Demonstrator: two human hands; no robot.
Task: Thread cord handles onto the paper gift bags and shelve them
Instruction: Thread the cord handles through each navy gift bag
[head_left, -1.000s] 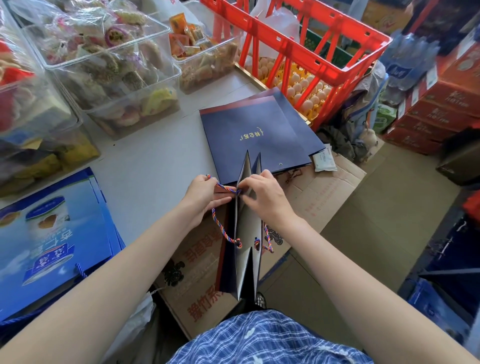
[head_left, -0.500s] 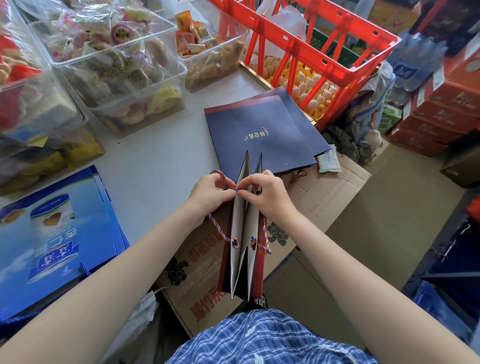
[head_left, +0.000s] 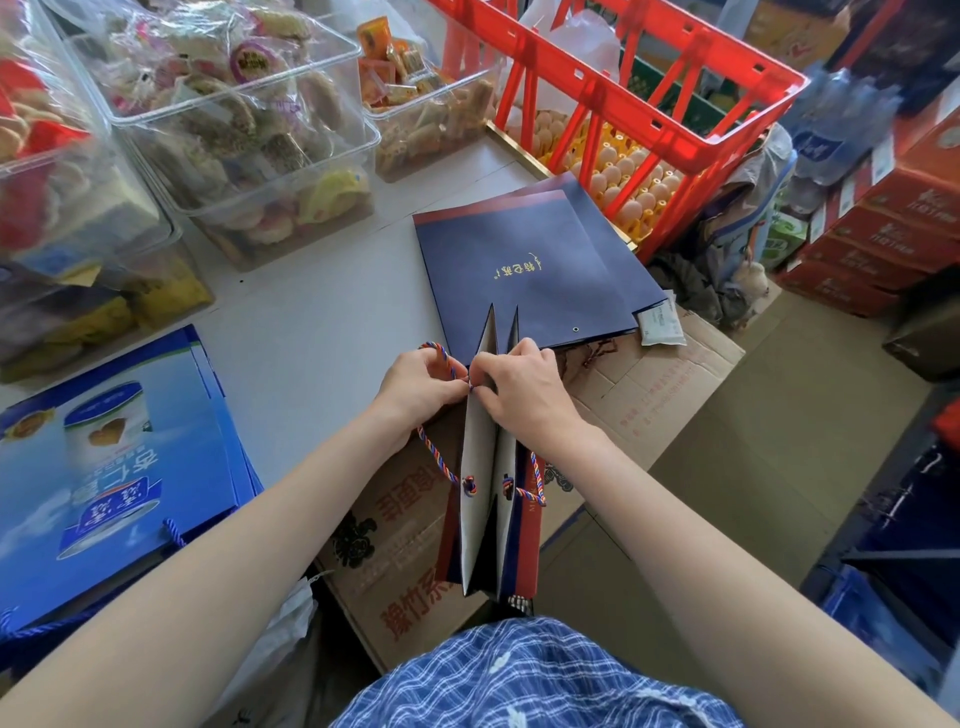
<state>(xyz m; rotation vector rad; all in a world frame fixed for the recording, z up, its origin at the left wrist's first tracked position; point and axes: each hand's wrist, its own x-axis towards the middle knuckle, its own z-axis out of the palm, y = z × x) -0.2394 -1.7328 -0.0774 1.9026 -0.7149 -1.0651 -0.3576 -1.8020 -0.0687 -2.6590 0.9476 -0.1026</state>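
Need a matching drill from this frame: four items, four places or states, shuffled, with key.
Items:
1. twisted cord
2. red crate
3. flat navy bags
4. light blue gift bags

Places or states:
A. lying at the table's left edge
B. pinched by the left hand at the held bag
C. holds trays of eggs
D. stacked on the table beyond the hands

Pairs: 1-B, 2-C, 3-D, 4-A
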